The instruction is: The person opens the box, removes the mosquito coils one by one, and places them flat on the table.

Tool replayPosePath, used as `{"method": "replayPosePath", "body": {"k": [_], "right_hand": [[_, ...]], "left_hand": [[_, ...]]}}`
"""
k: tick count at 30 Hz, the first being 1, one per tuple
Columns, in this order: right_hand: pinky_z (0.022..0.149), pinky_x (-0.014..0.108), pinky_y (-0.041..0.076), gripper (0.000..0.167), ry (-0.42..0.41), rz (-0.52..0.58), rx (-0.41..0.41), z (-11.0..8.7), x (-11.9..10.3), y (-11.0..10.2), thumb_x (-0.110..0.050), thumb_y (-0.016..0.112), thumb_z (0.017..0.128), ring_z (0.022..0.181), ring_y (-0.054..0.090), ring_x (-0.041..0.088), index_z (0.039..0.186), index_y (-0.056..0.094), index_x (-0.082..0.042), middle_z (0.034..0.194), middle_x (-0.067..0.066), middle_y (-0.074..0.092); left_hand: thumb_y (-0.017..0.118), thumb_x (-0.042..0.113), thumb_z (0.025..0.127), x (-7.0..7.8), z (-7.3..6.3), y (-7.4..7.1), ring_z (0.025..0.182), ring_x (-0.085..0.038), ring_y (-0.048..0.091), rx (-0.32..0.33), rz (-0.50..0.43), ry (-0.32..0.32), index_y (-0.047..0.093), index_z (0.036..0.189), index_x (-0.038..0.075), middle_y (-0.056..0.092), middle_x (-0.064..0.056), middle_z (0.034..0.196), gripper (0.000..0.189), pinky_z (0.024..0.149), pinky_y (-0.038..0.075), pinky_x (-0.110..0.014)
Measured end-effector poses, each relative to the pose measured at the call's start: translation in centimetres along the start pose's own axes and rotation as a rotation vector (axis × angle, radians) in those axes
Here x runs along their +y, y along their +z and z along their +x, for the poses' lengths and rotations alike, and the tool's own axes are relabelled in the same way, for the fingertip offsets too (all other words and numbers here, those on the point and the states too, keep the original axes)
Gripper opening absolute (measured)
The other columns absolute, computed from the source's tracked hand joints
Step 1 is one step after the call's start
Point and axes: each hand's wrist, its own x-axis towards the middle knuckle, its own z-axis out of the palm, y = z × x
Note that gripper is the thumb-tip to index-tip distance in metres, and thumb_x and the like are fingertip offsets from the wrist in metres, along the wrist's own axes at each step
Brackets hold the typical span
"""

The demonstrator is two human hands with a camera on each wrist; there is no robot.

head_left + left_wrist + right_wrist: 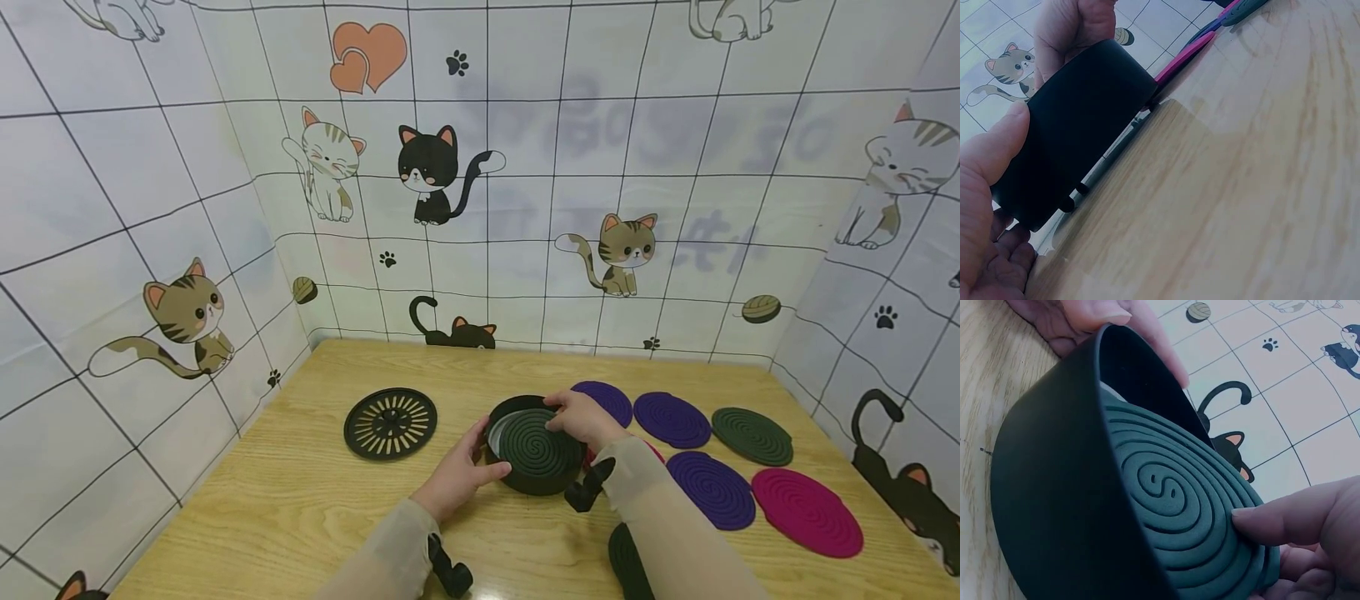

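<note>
A round black mosquito-coil holder (534, 485) stands on the table with its open top up. My left hand (459, 473) grips its left wall, the thumb near the front rim and the fingers round the far side. Inside it, tilted, lies a dark green mosquito coil (1163, 487). My right hand (587, 417) pinches the coil's edge at the far right of the rim, thumb on top. In the right wrist view the coil's far edge dips below the rim, and a pale patch shows beside it on the inside.
A slotted black lid (391, 446) with a central knob lies left of the holder. Spread at the right are purple coils (711, 490), a magenta coil (807, 512) and a green coil (752, 435). Another green coil (628, 558) lies partly under my right sleeve. Patterned walls enclose the table.
</note>
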Motion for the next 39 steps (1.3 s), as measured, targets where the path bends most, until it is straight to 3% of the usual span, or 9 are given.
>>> {"method": "replayPosePath", "body": {"k": [9, 18, 33, 39], "right_hand": [[0.082, 0.04, 0.045, 0.044, -0.009, 0.054, -0.008, -0.13, -0.01, 0.08, -0.003, 0.062, 0.09, 0.093, 0.049, 0.026, 0.133, 0.052, 0.001, 0.107, 0.014, 0.054], [0.083, 0.039, 0.049, 0.031, -0.042, 0.118, 0.011, -0.2, 0.34, 0.33, -0.003, 0.061, 0.091, 0.094, 0.056, 0.024, 0.122, 0.062, -0.004, 0.106, 0.011, 0.059], [0.08, 0.039, 0.049, 0.033, -0.094, 0.053, -0.037, -0.24, 0.63, 0.12, -0.008, 0.059, 0.095, 0.101, 0.056, 0.024, 0.127, 0.057, -0.006, 0.119, 0.011, 0.057], [0.084, 0.042, 0.049, 0.035, -0.087, 0.064, -0.043, -0.34, 0.52, 0.09, -0.007, 0.064, 0.091, 0.106, 0.055, 0.027, 0.126, 0.059, -0.007, 0.123, 0.013, 0.056]], "left_hand": [[0.073, 0.031, 0.087, 0.13, -0.07, -0.07, 0.142, -0.034, 0.024, -0.013, -0.006, 0.003, 0.017, 0.155, 0.017, 0.027, -0.011, 0.155, 0.09, 0.114, 0.022, -0.051], [0.073, 0.031, 0.087, 0.21, -0.14, -0.02, 0.142, -0.035, 0.024, -0.013, -0.001, 0.004, 0.017, 0.155, 0.016, 0.027, -0.012, 0.155, 0.089, 0.114, 0.021, -0.051], [0.074, 0.031, 0.086, 0.02, -0.01, 0.05, 0.141, -0.036, 0.026, -0.004, -0.002, 0.009, 0.019, 0.154, 0.014, 0.031, -0.012, 0.153, 0.089, 0.114, 0.022, -0.051], [0.074, 0.031, 0.086, -0.13, 0.03, 0.02, 0.14, -0.037, 0.026, -0.004, 0.001, 0.007, 0.019, 0.154, 0.014, 0.031, -0.013, 0.153, 0.09, 0.113, 0.023, -0.051]]}}
